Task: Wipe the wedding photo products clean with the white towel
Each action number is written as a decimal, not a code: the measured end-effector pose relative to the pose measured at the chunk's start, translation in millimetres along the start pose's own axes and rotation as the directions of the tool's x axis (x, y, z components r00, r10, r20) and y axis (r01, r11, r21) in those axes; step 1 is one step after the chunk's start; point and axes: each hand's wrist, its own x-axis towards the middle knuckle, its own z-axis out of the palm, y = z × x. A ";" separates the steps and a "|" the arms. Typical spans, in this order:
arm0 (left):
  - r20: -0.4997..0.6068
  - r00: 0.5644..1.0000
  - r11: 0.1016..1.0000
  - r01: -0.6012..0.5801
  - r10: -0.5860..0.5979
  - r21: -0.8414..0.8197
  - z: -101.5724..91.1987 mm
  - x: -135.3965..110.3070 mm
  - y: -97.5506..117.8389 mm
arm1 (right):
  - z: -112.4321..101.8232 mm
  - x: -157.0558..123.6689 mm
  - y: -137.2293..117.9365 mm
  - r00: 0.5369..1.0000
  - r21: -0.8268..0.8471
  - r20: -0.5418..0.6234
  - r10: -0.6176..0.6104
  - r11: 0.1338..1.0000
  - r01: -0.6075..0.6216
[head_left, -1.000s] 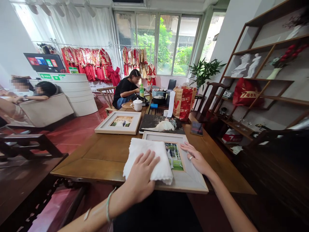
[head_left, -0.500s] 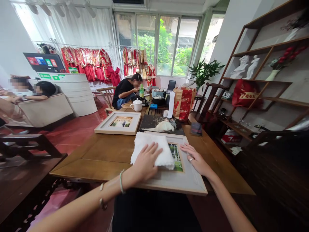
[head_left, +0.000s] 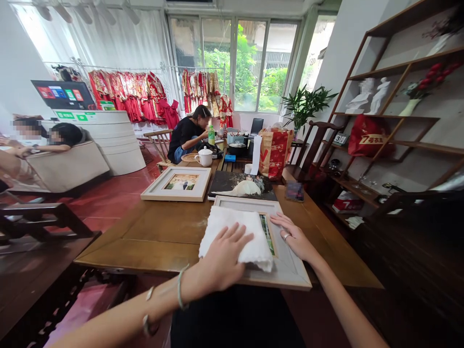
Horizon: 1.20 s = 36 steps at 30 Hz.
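My left hand [head_left: 225, 256] lies flat with fingers spread on a folded white cloth [head_left: 237, 224]. Beneath the cloth is a picture frame [head_left: 290, 273] with a pale wood border and a light mat; the cloth covers most of its photo [head_left: 267, 234], leaving a green strip visible. On the frame's right side rests my right hand [head_left: 293, 238], open, its fingers stretched toward the photo's edge and a ring on one finger. Just beyond the frame lies a dark photo panel [head_left: 242, 185] with a white-gowned figure. A second framed photo [head_left: 181, 182] sits to the left of it.
The wooden table [head_left: 155, 227] carries a white lidded cup [head_left: 205, 156], a red paper bag [head_left: 273, 152] and a small dark item [head_left: 295, 191] at the right. Across the table a person [head_left: 188, 135] sits bent over. Shelves [head_left: 398, 140] stand to the right.
My left hand and the cloth under it have slid right and toward me over the frame, covering more of the photo. The right hand has stayed in place.
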 end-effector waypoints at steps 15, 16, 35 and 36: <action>-0.046 0.998 0.996 0.051 -0.048 0.068 7.0 -2.9 -0.7 | -4.8 -0.2 -4.4 0.999 -0.022 0.044 -0.021 1.000 0.022; -0.063 0.997 0.996 0.040 -0.035 0.079 6.5 4.9 -7.0 | -5.0 -1.2 -4.8 0.999 -0.023 0.048 -0.025 0.999 0.026; 0.122 0.991 0.998 -0.053 0.055 -0.019 -15.1 -14.5 30.1 | -5.2 2.3 -8.0 1.000 0.003 0.024 -0.008 1.000 0.008; 0.142 0.989 0.998 -0.044 0.048 -0.034 -17.1 -21.4 35.0 | -5.2 3.4 -7.5 1.000 0.001 0.025 -0.008 1.000 0.008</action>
